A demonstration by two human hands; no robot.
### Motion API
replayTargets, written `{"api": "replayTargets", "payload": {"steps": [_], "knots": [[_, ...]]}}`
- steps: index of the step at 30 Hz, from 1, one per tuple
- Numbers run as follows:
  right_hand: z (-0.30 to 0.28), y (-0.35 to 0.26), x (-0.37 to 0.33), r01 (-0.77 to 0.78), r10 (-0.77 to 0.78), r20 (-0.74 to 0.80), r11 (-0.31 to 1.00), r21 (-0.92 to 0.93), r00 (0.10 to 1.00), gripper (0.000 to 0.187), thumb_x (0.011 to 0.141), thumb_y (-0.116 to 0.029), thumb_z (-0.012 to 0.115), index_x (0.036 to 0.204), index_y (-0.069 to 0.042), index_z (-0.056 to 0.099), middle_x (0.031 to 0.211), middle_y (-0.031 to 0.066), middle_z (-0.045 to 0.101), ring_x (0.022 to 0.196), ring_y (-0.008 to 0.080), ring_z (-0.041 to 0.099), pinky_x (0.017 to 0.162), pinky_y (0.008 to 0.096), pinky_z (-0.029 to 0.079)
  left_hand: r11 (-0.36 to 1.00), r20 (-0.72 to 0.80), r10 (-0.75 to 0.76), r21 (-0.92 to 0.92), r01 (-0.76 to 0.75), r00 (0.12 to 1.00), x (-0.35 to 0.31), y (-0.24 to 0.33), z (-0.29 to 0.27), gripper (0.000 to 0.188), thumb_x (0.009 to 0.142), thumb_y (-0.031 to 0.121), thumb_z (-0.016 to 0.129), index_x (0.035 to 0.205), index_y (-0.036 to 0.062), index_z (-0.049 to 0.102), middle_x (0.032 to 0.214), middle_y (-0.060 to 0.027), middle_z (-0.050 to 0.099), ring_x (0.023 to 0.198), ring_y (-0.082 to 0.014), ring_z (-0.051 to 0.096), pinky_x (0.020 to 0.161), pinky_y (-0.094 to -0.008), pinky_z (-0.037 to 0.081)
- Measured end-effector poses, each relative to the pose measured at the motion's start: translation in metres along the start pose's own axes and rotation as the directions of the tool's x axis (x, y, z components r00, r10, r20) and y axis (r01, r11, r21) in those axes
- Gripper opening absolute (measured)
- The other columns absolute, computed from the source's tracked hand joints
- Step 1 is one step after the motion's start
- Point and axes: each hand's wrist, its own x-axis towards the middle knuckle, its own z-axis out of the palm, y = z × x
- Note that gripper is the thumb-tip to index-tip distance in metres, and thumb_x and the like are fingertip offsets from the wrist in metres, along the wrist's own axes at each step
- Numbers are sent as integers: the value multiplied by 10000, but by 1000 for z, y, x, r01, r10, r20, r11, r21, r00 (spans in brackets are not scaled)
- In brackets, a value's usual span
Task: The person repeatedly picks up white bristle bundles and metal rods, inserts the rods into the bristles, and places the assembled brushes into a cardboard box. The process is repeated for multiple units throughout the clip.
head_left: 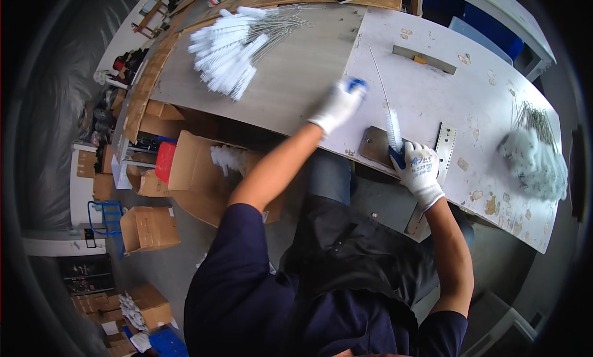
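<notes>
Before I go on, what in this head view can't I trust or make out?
- Left hand: motion-blurred; grip unreadable.
- Right hand: glove hides the brush handle and how it is held.
- Metal plate: partly covered by the right hand.
- Right brush pile: blurred near the rim.
- Open box: contents cut off by the left arm.

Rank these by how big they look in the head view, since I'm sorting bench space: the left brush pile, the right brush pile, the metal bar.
1. Left brush pile, largest.
2. Right brush pile, though fisheye squeeze near the rim may shrink it.
3. Metal bar, smallest.
</notes>
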Motion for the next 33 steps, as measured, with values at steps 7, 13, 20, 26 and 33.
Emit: {"api": "replayTargets", "payload": {"steps": [7, 13, 20, 26, 33], "knots": [[-1, 10, -5, 63, -63, -29, 998, -18, 998, 367, 813, -361, 770, 970, -52, 649, 933, 132, 678, 888, 317, 674, 777, 442, 535, 316, -383, 530, 917, 242, 757, 53, -22, -246, 418, 913, 299, 640, 1287, 113, 631, 1281, -191, 608, 1183, -368, 567, 1017, -496, 442], [-2, 20, -11, 97, -97, -51, 995, 1, 994, 450, 776, -325, 783, 1069, -21, 627, 986, 138, 641, 953, 317, 635, 847, 440, 511, -158, -211, 213, 956, 247, 954, 77, -14, -217, 349, 934, 289, 604, 1253, 148, 620, 1246, -140, 655, 1228, -306, 565, 1061, -482, 394], [-2, 14, -10, 76, -74, -82, 997, 20, 994, 456, 777, -330, 786, 1086, -29, 637, 991, 120, 643, 965, 309, 635, 852, 438, 518, 72, -152, 131, 987, 144, 980, 49, 11, -170, 266, 934, 210, 542, 1095, 54, 685, 1021, -199, 726, 1003, -368, 691, 903, -514, 498], [-6, 14, -12, 31, -23, -121, 998, 62, 992, 347, 790, -305, 773, 981, -60, 620, 956, 124, 649, 935, 321, 648, 825, 448, 521, 565, -187, 138, 822, 78, 973, -52, 1, -78, 319, 917, 342, 640, 1039, 50, 678, 943, -229, 714, 924, -431, 683, 836, -529, 519], [-14, 21, -12, -141, 219, -217, 935, 324, 951, 244, 813, -227, 740, 922, -70, 588, 919, 155, 662, 889, 351, 663, 795, 462, 521, 480, -36, 471, 849, -222, 881, -54, 6, -1, 263, 919, 276, 670, 1066, 59, 653, 993, -147, 692, 965, -347, 633, 860, -497, 502]]}}
